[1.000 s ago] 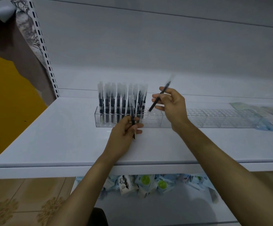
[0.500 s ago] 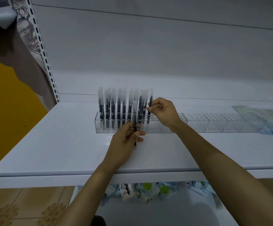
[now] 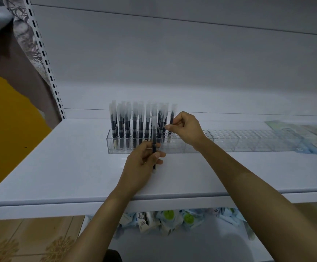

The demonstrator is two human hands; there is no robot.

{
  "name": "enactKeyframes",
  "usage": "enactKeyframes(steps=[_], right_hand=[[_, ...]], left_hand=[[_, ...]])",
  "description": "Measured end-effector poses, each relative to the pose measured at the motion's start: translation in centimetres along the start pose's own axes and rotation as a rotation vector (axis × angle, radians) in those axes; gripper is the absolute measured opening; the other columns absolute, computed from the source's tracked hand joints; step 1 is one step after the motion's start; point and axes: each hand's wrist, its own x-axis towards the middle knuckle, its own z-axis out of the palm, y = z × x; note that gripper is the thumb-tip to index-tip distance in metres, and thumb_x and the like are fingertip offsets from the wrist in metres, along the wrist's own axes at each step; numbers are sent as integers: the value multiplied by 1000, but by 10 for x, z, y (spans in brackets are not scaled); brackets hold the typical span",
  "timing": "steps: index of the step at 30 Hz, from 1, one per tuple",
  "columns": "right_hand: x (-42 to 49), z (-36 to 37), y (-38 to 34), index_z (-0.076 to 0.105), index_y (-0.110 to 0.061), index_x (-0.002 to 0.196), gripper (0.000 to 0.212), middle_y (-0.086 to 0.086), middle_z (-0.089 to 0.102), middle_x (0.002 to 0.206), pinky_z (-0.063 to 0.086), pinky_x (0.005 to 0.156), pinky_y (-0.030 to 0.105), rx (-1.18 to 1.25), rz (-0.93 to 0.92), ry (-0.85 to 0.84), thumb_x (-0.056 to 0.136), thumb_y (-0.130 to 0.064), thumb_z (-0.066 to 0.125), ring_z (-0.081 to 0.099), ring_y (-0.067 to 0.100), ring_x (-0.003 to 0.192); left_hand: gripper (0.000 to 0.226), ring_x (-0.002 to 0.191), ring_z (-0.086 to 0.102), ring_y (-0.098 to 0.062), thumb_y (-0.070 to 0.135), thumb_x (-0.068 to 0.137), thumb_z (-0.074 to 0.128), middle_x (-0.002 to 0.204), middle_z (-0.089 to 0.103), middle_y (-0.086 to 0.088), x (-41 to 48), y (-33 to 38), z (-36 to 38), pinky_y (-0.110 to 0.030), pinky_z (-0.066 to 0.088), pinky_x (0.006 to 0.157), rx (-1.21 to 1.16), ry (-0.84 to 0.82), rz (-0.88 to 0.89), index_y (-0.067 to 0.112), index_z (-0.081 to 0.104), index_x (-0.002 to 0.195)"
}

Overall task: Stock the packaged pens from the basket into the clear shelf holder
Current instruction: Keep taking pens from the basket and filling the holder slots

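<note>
Two bare hands in shot, and both arms are bare right down to the bottom edge. The left hand (image 3: 144,160) shows a short, pale thumbnail catching the light. There's a tiny glint low on one finger, too small to call. The right hand (image 3: 187,129) shows smooth knuckles and a clear wrist bone. The left forearm (image 3: 104,214) looks slim. The right forearm (image 3: 248,186) looks far broader where it nears the wide-angle lens. A dark patch (image 3: 114,256) sits low between the arms, possibly clothing, hard to tell.
</note>
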Motion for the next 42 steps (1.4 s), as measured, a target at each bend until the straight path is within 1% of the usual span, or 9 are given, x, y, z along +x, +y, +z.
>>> enactKeyframes(steps=[9, 14, 23, 28, 31, 33, 36, 40, 42], right_hand=[[-1, 2, 0, 58, -13, 92, 29, -5, 61, 76, 51, 73, 23, 28, 10, -21, 75, -21, 81, 58, 6, 70], [-3, -1, 4, 69, -3, 94, 14, -13, 58, 68, 39, 58, 2, -44, -49, -12, 82, -10, 72, 54, -3, 62], [-3, 0, 6, 65, -10, 81, 12, -12, 58, 65, 39, 54, 4, -50, -56, 12, 81, -15, 75, 52, -1, 59], [-5, -5, 3, 64, -13, 99, 24, -5, 64, 96, 44, 75, 15, -26, -9, 22, 81, -26, 75, 60, 5, 89], [-22, -12, -3, 62, -12, 108, 27, -2, 63, 110, 46, 88, 21, 36, -115, 176, 84, -21, 71, 58, 11, 103], [-44, -14, -12, 62, -13, 104, 21, -3, 65, 105, 48, 88, 20, 95, -171, 195, 86, -20, 70, 61, 10, 100], [-79, -4, -18, 66, -14, 104, 24, -5, 68, 101, 51, 86, 20, 183, -145, -23, 83, -26, 71, 64, 5, 95], [-101, 15, -22, 68, -4, 88, 7, 9, 68, 83, 55, 68, 23, 340, -144, -160, 86, -11, 68, 68, 16, 77], [-102, 16, -26, 67, -10, 81, 7, -2, 67, 72, 54, 64, 20, 377, -151, -123, 87, -6, 67, 66, 10, 70]], left_hand=[[17, 82, 69, -10, 13, 96, 51, 97, 72, 7, 0, -1, 0, -28, 57, 76, 30, 1, 9, 25, 56, 108], [18, 82, 69, -11, 13, 96, 51, 96, 72, 7, 0, -1, 0, -28, 57, 77, 20, 0, 9, 21, 56, 111], [18, 82, 69, -11, 12, 96, 52, 96, 72, 6, 0, -2, 0, -28, 57, 76, 22, 3, 14, 23, 56, 110], [18, 82, 69, -12, 12, 97, 51, 97, 72, 4, -1, 1, 1, -26, 56, 74, 10, -7, 12, 25, 57, 108], [20, 82, 69, -13, 12, 97, 51, 99, 72, 3, -1, 6, 1, -24, 55, 73, -3, -32, 26, 23, 58, 112], [17, 80, 70, -16, 10, 96, 52, 97, 73, 2, -2, 8, 0, -26, 55, 73, -31, -36, 28, 17, 55, 112], [10, 77, 70, -20, 7, 93, 56, 89, 73, -4, -3, 10, 0, -26, 54, 68, -130, -33, 31, 7, 48, 99], [6, 63, 64, -5, 3, 95, 51, 67, 68, 6, -6, 13, -1, -16, 48, 61, -108, -93, 103, -3, 52, 95], [10, 63, 63, -2, 2, 97, 46, 66, 67, 12, -6, 14, -1, -18, 51, 66, -104, -107, 123, -4, 54, 99]])
